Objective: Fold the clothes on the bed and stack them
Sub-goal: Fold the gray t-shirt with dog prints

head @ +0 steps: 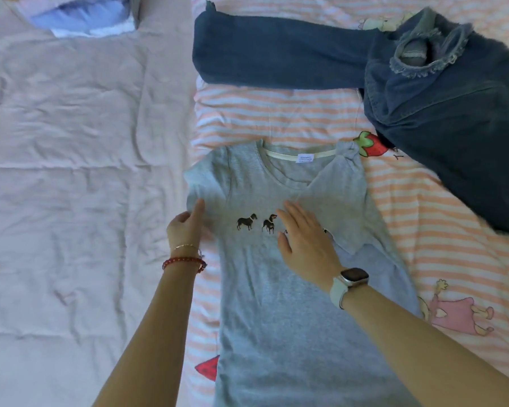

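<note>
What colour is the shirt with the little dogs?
Grey, seen in the head view: the shirt.

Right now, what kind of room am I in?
Most likely a bedroom: a striped sheet and pale quilt cover a bed, with a grey tee and jeans laid out on it.
</note>
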{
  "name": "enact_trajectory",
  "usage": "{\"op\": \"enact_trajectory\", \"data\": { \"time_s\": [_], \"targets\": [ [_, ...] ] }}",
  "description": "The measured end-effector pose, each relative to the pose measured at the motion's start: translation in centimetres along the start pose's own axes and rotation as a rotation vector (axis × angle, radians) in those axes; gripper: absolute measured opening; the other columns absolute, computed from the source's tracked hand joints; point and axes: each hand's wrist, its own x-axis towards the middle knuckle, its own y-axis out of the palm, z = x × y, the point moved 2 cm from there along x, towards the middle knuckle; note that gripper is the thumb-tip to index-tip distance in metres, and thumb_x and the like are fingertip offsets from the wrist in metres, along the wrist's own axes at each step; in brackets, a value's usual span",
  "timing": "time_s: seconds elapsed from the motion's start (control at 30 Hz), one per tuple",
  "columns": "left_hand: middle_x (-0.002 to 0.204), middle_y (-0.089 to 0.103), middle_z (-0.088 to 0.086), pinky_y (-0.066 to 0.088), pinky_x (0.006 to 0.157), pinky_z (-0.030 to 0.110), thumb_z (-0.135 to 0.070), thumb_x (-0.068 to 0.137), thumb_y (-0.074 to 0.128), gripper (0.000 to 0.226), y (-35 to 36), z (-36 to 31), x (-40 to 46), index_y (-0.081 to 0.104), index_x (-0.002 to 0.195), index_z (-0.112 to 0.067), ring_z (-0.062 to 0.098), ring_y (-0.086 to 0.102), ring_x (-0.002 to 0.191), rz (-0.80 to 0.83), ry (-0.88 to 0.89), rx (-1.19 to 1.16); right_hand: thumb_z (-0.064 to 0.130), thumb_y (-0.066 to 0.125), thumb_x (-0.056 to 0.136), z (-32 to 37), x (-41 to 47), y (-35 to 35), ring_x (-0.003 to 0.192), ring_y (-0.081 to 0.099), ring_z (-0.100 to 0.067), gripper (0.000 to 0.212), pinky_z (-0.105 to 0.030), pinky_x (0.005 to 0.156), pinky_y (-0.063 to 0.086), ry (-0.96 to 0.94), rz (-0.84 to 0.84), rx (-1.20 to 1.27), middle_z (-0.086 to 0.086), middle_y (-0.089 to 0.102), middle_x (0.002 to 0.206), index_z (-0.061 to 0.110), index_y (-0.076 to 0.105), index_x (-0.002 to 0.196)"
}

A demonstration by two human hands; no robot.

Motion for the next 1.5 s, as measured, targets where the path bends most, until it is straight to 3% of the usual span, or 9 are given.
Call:
{"op": "enact_trajectory", "data": {
  "time_s": [0.1, 0.37, 0.53, 0.63, 0.73, 0.9, 1.13, 1.37, 1.5],
  "targets": [
    [0.058, 0.041, 0.006, 0.035, 0.057, 0.028, -0.018, 0.082, 0.067, 0.034, -0.3, -1.3, 0.8, 0.045, 0.057, -0.009, 0.02, 0.037, 0.054, 0.107, -0.062, -0.146, 0.021, 0.036, 0.098, 0.4, 0.3, 0.5, 0.144, 0.009, -0.02, 0.05, -0.034, 0.118, 0.008, 0.04, 0.009, 0.084, -0.008, 0.02, 0.154, 0.007, 0.025, 0.145],
    [0.091, 0.064, 0.013, 0.053, 0.065, 0.035, -0.005, 0.091, 0.051, 0.01, -0.9, -0.3, 0.4, 0.058, 0.096, 0.001, 0.025, 0.063, 0.082, 0.26, -0.3, -0.801, 0.009, 0.041, 0.097, 0.8, -0.6, 0.2, 0.142, 0.017, -0.014, 0.04, -0.022, 0.114, 0.015, 0.101, -0.043, 0.415, -0.003, 0.03, 0.15, 0.009, 0.041, 0.137],
    [0.089, 0.06, 0.003, 0.046, 0.059, 0.017, -0.003, 0.09, 0.053, 0.03, 1.0, -2.8, -3.0, 0.047, 0.118, -0.012, -0.001, 0.054, 0.062, 0.138, 0.486, -0.243, 0.008, 0.042, 0.097, -0.8, -0.6, -1.5, 0.121, 0.047, -0.01, 0.032, -0.008, 0.092, 0.036, 0.341, -0.202, 0.859, 0.0, 0.053, 0.128, 0.011, 0.051, 0.128],
    [0.097, 0.065, 0.005, 0.045, 0.07, 0.027, -0.022, 0.087, 0.06, 0.038, 4.3, -2.5, -7.0, 0.056, 0.124, -0.015, 0.016, 0.053, 0.077, 0.4, 0.987, 0.394, 0.014, 0.04, 0.099, -2.4, -0.3, -2.5, 0.101, 0.059, -0.014, 0.027, -0.022, 0.086, 0.047, 0.548, -0.348, 1.204, -0.003, 0.058, 0.114, 0.008, 0.053, 0.122],
    [0.103, 0.069, 0.003, 0.043, 0.079, 0.028, -0.022, 0.084, 0.06, 0.026, 5.2, -1.9, -8.1, 0.069, 0.106, -0.012, 0.029, 0.052, 0.093, 0.303, 1.137, 0.517, 0.016, 0.039, 0.099, -3.6, 0.2, -3.0, 0.092, 0.059, -0.012, 0.024, -0.027, 0.084, 0.048, 0.613, -0.368, 1.246, -0.003, 0.058, 0.109, 0.011, 0.051, 0.119],
    [0.151, 0.03, 0.004, 0.025, 0.105, 0.05, -0.027, 0.091, 0.05, 0.048, 6.1, -0.7, -5.0, 0.042, 0.138, -0.018, 0.03, 0.022, 0.14, 0.106, 1.071, 0.916, 0.012, 0.041, 0.098, -3.7, 1.1, -2.9, 0.124, 0.046, -0.02, 0.036, -0.026, 0.1, 0.038, 0.454, -0.263, 0.877, -0.008, 0.048, 0.135, 0.008, 0.044, 0.134],
    [0.157, -0.009, 0.001, -0.003, 0.11, 0.057, -0.047, 0.097, 0.018, 0.059, 8.9, -1.0, 0.3, -0.004, 0.148, -0.027, 0.024, -0.012, 0.144, 0.205, 1.068, 1.383, 0.031, 0.024, 0.1, -3.1, 3.2, -1.3, 0.144, -0.007, -0.02, 0.051, -0.053, 0.113, -0.001, 0.069, 0.049, -0.268, -0.001, -0.001, 0.158, 0.016, 0.014, 0.148],
    [0.157, 0.003, 0.009, 0.005, 0.111, 0.057, -0.038, 0.094, 0.041, 0.059, 8.7, -3.4, 0.8, 0.02, 0.147, -0.025, 0.033, 0.002, 0.144, 0.168, 1.211, 1.148, 0.026, 0.03, 0.1, -4.3, 3.6, -2.8, 0.144, 0.008, -0.02, 0.044, -0.05, 0.114, 0.001, 0.006, -0.069, -0.097, -0.005, 0.019, 0.155, 0.013, 0.034, 0.142],
    [0.155, 0.012, 0.011, 0.019, 0.108, 0.054, -0.039, 0.093, 0.046, 0.066, 9.5, -6.6, 2.7, 0.014, 0.148, -0.023, 0.032, 0.017, 0.14, 0.136, 0.996, 1.033, 0.016, 0.039, 0.096, -8.2, 5.2, -6.0, 0.14, 0.022, -0.026, 0.041, -0.047, 0.115, 0.015, 0.122, -0.258, -0.146, -0.012, 0.031, 0.149, 0.009, 0.041, 0.136]
  ]
}}
